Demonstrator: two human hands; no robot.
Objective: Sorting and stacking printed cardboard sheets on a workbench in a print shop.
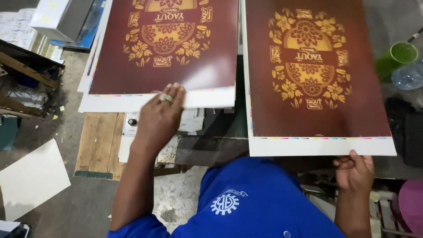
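Both maroon printed sheets, left sheet (165, 48) and right sheet (315, 75), run past the top edge; the right hand (354, 172) has its fingers (341, 162) tucked beneath the right one.

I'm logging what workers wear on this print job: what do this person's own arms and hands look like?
Both forearms are bare, with no gloves. The left hand has a ring on one of its fingers; the right hand shows no jewellery. The blue short-sleeved shirt bears a white cogwheel emblem.

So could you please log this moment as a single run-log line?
left hand: fingers on near edge of left printed stack | right hand: grips near edge of right maroon sheet | green cup far right
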